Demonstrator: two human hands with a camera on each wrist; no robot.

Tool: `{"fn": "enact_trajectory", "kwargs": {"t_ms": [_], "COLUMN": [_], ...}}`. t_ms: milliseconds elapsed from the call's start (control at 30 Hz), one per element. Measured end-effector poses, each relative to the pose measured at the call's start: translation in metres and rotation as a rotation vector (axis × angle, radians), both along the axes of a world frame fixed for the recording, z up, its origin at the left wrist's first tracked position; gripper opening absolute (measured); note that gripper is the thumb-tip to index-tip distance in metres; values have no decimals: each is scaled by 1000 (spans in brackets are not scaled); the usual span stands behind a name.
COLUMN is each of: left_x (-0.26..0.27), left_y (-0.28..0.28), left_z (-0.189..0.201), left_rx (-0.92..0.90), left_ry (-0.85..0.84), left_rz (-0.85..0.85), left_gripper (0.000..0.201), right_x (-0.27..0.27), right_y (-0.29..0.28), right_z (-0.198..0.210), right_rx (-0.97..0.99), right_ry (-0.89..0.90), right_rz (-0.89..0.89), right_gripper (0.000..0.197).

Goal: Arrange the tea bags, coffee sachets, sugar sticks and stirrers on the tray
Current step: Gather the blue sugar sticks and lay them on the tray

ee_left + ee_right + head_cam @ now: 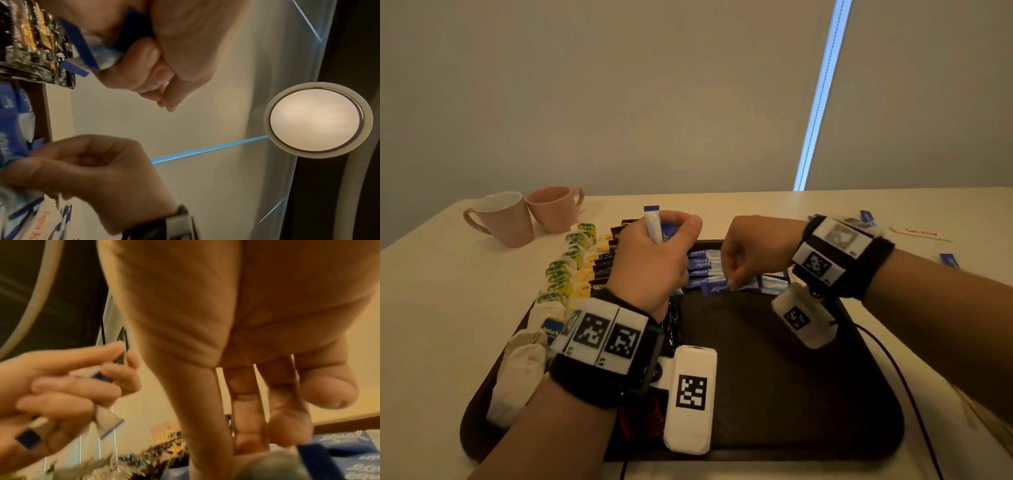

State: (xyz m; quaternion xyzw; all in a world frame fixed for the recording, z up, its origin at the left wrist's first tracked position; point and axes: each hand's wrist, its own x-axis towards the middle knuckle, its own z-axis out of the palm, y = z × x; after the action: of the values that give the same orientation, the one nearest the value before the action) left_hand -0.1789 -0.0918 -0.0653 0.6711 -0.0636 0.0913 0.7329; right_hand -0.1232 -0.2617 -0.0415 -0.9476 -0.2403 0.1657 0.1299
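Your left hand (654, 260), nearest the lens, curled tight around slim blue-and-white paper sugar sticks (653, 226) above the dark matte tray (774, 377), while your right hand (753, 250) pinched a flat sachet (714, 287) in the tray's far row.

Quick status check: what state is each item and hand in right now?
left hand: grips sugar sticks, raised
right hand: fingertips down on the sachet row
tray: near half bare
mugs: on table, tipped together
stirrer: off tray
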Motion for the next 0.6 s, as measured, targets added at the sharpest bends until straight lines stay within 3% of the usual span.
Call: {"fn": "enact_trajectory", "kwargs": {"t_ms": [100, 200, 333, 600], "left_x": [-1, 1, 3, 0], "left_y": [-1, 0, 1, 0], "left_z": [0, 0, -2, 0], "left_rx": [23, 7, 5, -50], "left_ry": [9, 19, 25, 38], "left_rz": [-18, -9, 9, -53], "left_gripper": [8, 10, 9, 17], "right_x": [6, 10, 15, 22], "right_y": [17, 30, 34, 39], "right_z": [-4, -14, -19, -28], "right_rx": [-114, -126, -128, -162], "right_ry": [3, 7, -124, -166], "right_rz": [22, 21, 4, 39], "right_gripper": [16, 8, 21, 31]}}
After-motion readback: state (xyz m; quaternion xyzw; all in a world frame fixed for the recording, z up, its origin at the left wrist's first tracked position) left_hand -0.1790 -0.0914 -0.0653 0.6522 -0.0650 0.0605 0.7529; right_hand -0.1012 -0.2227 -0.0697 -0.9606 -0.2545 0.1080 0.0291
